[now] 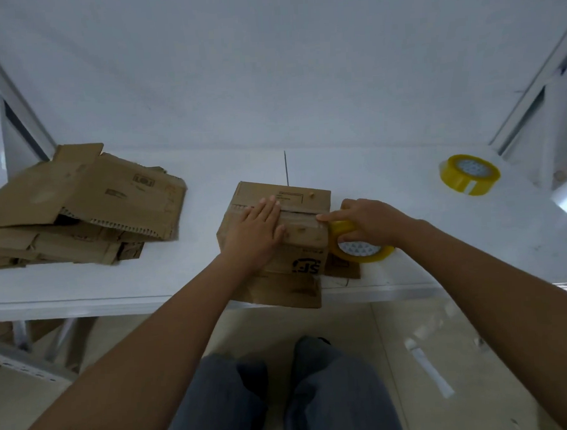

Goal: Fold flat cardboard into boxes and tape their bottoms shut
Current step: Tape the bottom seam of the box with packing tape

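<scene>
Left hand (256, 231) flat on box (297, 247); right hand (366, 222) grips tape roll (359, 247) beside it.

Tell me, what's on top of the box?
The left hand lies flat on the box, pressing its flaps. The right hand holds tape at its edge. The seam under the palm is hidden.

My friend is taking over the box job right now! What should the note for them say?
Left hand: flat, pressing the flaps of the folded brown cardboard box shut.
Right hand: gripping the yellow tape roll at the box's right edge.
Stack of flat brown cardboard lies left; spare yellow tape roll lies far right on the white table.
Done: box folded.
Left: tape this seam, then fold and tape the stack.
</scene>
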Demonstrator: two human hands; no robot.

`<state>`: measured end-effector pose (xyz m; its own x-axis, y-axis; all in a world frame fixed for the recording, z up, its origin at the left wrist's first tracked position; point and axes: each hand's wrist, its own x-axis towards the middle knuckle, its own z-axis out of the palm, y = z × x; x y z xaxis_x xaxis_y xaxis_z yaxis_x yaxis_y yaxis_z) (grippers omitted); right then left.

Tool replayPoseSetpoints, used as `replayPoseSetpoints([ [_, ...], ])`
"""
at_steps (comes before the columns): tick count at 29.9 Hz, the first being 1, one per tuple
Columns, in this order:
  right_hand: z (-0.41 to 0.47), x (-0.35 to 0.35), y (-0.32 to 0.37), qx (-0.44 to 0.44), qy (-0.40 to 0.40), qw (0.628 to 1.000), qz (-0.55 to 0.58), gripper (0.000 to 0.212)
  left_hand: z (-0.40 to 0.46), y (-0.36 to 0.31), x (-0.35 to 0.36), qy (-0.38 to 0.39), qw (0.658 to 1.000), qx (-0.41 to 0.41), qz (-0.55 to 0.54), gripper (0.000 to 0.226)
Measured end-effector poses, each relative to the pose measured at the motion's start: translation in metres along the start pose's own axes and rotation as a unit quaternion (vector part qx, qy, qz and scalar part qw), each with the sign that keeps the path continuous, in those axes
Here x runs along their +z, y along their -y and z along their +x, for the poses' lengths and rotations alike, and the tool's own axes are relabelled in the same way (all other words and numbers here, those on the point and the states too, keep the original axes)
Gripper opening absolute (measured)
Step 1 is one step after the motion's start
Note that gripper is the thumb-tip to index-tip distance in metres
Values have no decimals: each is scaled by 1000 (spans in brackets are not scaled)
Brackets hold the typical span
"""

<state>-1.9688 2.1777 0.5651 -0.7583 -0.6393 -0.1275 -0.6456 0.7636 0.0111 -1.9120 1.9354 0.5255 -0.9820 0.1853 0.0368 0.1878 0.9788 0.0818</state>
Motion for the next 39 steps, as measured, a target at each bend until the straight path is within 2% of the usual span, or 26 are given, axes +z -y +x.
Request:
replayPoseSetpoints([
  [6, 4, -8, 17, 7, -20, 999, -24, 56, 5, -15, 4, -7, 1000, -17, 20, 61],
  [10, 19, -2, 54, -6, -58, 998, 20, 56, 2, -9, 1, 27, 999, -15, 10, 64],
  [17, 24, 3, 76, 5, -64, 993, 104, 52, -7, 14, -8, 54, 998, -14, -31, 81],
  [19, 15, 2, 74, 16, -71, 979, 190, 54, -5, 14, -6, 46, 998, -12, -35, 82],
  [23, -8, 6, 70, 58, -115, 923, 363, 51, -2, 18, -9, 54, 997, 28, -45, 78],
  [26, -16, 15, 76, 83, -141, 918, 361, 46, 2, 18, -14, 64, 994, 90, -14, 73],
  [29, -15, 21, 79, 112, -163, 917, 345, 43, 4, 15, -11, 37, 990, 136, 28, 60],
  [33, -10, 24, 82, 131, -162, 910, 359, 42, 2, 16, -8, 19, 988, 148, 47, 52],
  [35, -6, 25, 82, 127, -142, 890, 415, 38, 1, 24, -11, 14, 989, 138, 43, 50],
  [37, -3, 30, 86, 115, -105, 856, 492, 36, -3, 32, -16, 18, 993, 114, 5, 49],
  [39, -1, 37, 94, 110, -104, 825, 544, 32, -5, 34, -17, 15, 990, 77, -113, 49],
])
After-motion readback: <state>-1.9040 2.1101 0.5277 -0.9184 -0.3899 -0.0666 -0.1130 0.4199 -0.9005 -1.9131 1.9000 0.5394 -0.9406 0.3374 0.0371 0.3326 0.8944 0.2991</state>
